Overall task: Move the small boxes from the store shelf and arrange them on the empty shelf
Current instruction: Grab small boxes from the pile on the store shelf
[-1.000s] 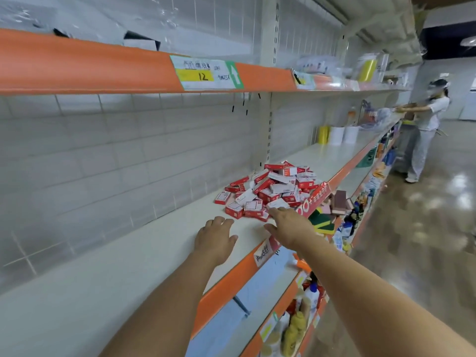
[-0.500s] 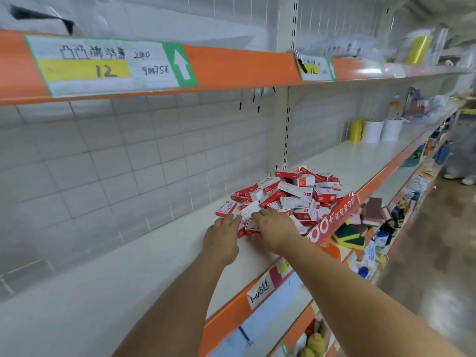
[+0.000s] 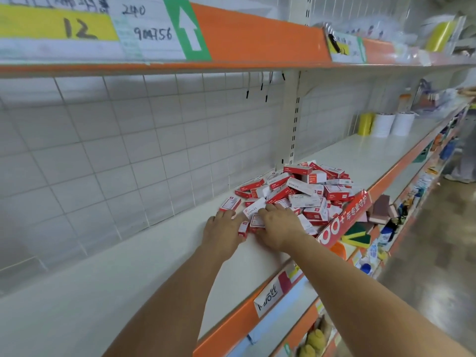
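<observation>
While both hands' curled fingers grip small boxes (image 3: 304, 191), white shelf (image 3: 128, 274) fronts gridded backing.

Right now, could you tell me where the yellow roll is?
In the head view the yellow roll stands far right on the white shelf, beside two white rolls, beyond the box pile.

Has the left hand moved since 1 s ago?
Yes. The left hand has gone forward along the shelf to the near edge of the box pile.
</observation>
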{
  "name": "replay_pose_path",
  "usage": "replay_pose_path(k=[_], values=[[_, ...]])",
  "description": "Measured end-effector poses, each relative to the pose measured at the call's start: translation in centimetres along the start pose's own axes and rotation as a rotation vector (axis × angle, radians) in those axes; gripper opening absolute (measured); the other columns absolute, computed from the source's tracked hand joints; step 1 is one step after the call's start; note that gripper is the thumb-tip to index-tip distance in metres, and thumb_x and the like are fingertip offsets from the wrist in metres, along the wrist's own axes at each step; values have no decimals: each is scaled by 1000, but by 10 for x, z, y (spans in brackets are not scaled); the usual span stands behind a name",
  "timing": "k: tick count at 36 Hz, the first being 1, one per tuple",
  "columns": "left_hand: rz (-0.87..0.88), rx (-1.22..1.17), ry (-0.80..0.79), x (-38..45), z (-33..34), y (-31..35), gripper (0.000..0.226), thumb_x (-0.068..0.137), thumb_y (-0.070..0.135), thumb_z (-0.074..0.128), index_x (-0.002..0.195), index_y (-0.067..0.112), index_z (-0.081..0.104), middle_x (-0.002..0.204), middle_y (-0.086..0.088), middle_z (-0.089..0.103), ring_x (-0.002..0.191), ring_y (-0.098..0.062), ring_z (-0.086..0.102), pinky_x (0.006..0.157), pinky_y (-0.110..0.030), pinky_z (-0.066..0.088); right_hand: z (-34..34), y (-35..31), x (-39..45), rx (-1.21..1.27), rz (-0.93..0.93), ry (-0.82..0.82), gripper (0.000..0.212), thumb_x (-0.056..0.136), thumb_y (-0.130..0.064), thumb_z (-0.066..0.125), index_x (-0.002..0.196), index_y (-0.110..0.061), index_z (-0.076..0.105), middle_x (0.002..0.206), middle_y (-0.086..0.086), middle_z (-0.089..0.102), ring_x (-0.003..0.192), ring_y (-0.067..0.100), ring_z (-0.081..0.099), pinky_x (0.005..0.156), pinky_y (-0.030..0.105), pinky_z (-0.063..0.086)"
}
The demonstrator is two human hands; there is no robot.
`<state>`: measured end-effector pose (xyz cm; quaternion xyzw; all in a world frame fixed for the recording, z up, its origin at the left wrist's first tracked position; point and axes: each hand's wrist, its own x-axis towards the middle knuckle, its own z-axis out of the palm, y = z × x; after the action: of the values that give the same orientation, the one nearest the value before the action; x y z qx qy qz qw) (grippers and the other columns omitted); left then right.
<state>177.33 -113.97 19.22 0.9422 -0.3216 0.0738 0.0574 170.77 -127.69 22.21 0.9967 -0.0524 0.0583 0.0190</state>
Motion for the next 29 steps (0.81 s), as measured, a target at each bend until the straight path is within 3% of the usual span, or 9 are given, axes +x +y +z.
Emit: replay_pose_path(k=[7,11,18,29], values=[[-121,-103,-54,-20,-10,-4,44,92,34,59,130,19,43,125,-4,52,114,-23,46,84,-34,42,2,-15,6,73,-71,-5,52,92,-26,52,140,-15,38,135,6,48,125,24,43,101,37,42],[-194,-94,-64,-36,-14,-10,47,94,33,57,138,25,43,125,-5,50,117,-23,44,86,-36,43,2,-25,4,119,-154,-13,57,91,-22,54,143,-13,33,140,8,44,128,25,41,103,38,40],[-376,-96,-32,-80,-27,-21,43,93,29,59,134,24,48,122,-3,53,113,-23,46,88,-35,45,0,-47,-4,186,-274,-9,44,90,-11,52,133,-11,44,128,10,52,120,25,47,93,34,43],[-706,-31,47,-192,-49,-30,44,94,27,57,137,23,46,125,-3,53,116,-24,45,87,-35,44,-1,-116,-44,277,-568,-17,47,91,-13,51,136,-14,40,126,7,51,117,25,46,87,35,43]])
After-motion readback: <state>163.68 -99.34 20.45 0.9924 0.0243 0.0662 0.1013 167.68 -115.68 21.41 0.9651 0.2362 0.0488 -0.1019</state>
